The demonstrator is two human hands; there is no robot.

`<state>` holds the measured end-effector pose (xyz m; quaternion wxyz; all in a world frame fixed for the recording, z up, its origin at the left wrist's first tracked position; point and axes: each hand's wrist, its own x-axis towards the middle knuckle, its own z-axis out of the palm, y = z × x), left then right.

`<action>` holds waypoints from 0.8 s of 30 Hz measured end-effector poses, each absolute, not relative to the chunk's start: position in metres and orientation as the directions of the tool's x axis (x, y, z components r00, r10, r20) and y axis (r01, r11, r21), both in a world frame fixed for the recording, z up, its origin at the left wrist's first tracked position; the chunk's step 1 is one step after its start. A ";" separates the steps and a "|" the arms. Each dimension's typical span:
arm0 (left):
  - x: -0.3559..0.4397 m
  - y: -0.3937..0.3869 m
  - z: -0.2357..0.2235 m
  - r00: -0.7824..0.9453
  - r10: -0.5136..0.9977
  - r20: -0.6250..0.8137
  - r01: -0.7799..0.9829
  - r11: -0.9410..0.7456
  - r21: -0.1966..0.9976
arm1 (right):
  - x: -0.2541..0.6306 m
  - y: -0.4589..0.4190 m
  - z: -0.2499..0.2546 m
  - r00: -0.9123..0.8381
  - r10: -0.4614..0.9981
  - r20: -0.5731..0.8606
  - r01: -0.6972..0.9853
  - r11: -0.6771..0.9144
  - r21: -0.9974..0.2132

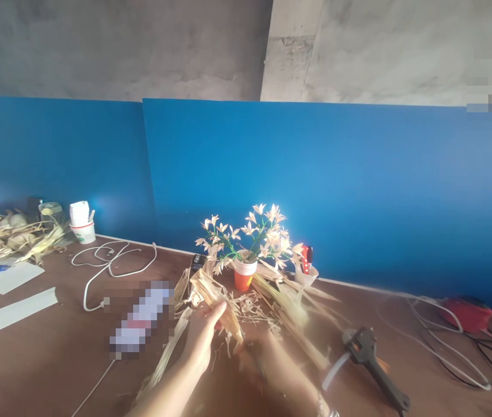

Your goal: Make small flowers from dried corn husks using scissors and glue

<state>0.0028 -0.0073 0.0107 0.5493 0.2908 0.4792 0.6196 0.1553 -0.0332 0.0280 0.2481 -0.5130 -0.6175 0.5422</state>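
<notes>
My left hand [203, 329] is closed around a dried corn husk [225, 317], thumb on top, and the husk's narrow end points down toward my right hand. Smeared by motion, my right hand [265, 354] is beside that end; a thin dark shape shows at its fingers, too blurred to name. Just beyond stands an orange and white paper cup [245, 277] with green-stemmed artificial flowers [272, 234] in it. Small cut husk scraps [254, 307] lie scattered between the cup and my hands. Longer husk strips [287, 304] spread to the right.
A hot glue gun [370, 359] with a glue stick lies at the right, near tangled cables [454, 347] and a red object [467, 313]. White cable [109, 263], a pixelated object [142, 318], white strip [11, 315] and husk pile [20, 240] are leftward. A blue partition [315, 179] closes the back.
</notes>
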 end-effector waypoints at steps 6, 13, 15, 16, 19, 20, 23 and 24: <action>0.005 -0.008 0.011 -0.200 0.961 -0.190 -0.431 0.088 0.898 | 0.156 -0.033 0.027 -0.388 0.903 -0.182 0.315 -0.056 -0.947; 0.005 -0.008 0.012 -0.196 0.965 -0.175 -0.471 0.064 0.880 | 0.159 -0.033 0.029 -0.379 0.899 -0.218 0.345 -0.081 -0.935; 0.003 -0.007 0.012 -0.191 0.969 -0.157 -0.510 0.039 0.859 | 0.162 -0.032 0.028 -0.424 0.873 -0.241 0.336 -0.095 -0.937; 0.001 -0.006 0.011 -0.191 0.970 -0.151 -0.535 0.026 0.845 | 0.164 -0.031 0.027 -0.449 0.857 -0.251 0.315 -0.111 -0.943; -0.001 -0.005 0.013 -0.188 0.969 -0.159 -0.580 0.021 0.814 | 0.167 -0.030 0.025 -0.443 0.864 -0.241 0.168 -0.184 -0.968; -0.001 -0.006 0.015 -0.175 0.971 -0.160 -0.579 0.030 0.815 | 0.166 -0.030 0.025 -0.398 0.891 -0.220 0.101 -0.196 -0.975; 0.002 -0.011 0.019 -0.069 0.989 -0.133 -0.538 0.075 0.840 | 0.163 -0.030 0.028 -0.198 0.974 -0.112 -0.050 -0.124 -0.991; 0.004 -0.012 0.020 -0.021 0.992 -0.126 -0.514 0.097 0.852 | 0.162 -0.030 0.029 -0.143 0.987 -0.077 -0.084 -0.089 -0.992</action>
